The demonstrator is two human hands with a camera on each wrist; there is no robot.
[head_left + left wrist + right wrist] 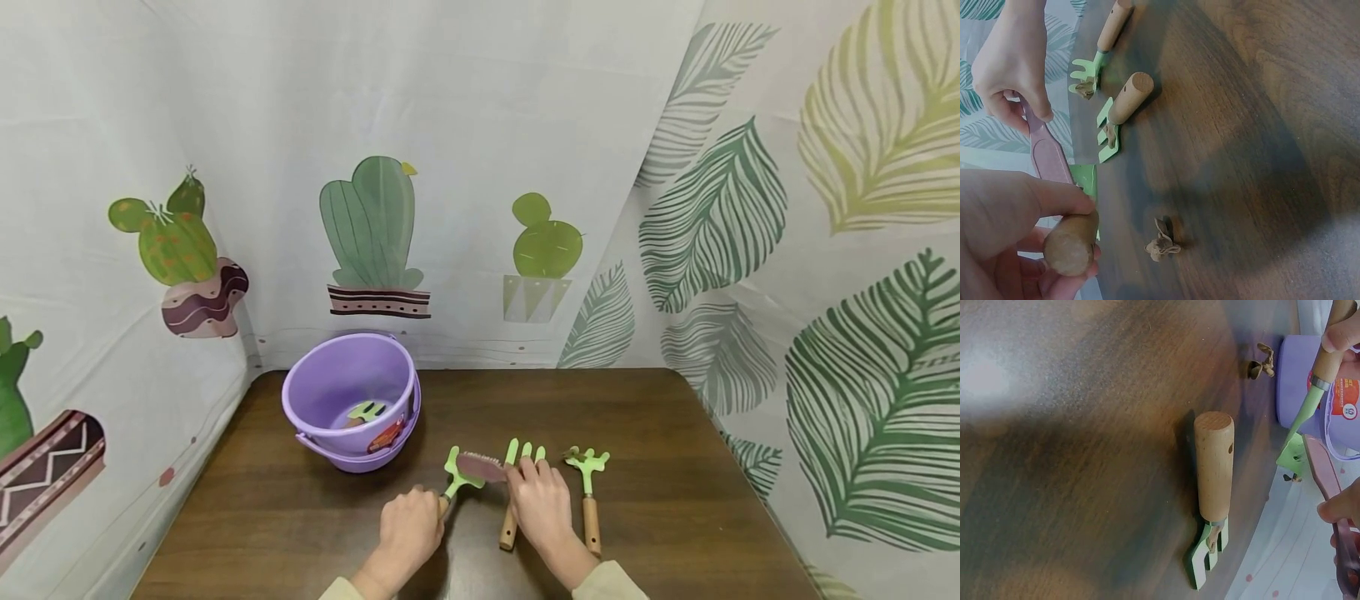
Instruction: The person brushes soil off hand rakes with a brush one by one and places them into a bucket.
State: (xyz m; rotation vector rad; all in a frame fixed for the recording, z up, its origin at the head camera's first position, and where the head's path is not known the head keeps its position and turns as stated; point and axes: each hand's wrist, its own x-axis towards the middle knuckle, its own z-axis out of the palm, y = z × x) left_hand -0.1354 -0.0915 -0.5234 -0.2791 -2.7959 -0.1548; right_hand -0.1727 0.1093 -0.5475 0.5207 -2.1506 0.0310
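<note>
My left hand (408,527) grips the wooden handle (1071,250) of a small garden tool, its wide light green head (1294,453) raised at a slant. In my right hand (542,504) is a pink brush (480,467) with short bristles, held by its handle (1036,119). The brush overlaps the green head in the head view and lies right along it in the right wrist view. Below my right hand, a green garden fork (1213,469) with a wooden handle lies on the table, a brown scrap between its tines.
A purple bucket (352,446) stands at the back left, with a green tool (366,410) inside. A small green rake (591,500) carrying brown debris lies at the right. One dry brown clump (1163,240) rests on the wooden table (675,500). Printed curtains (465,100) hang behind.
</note>
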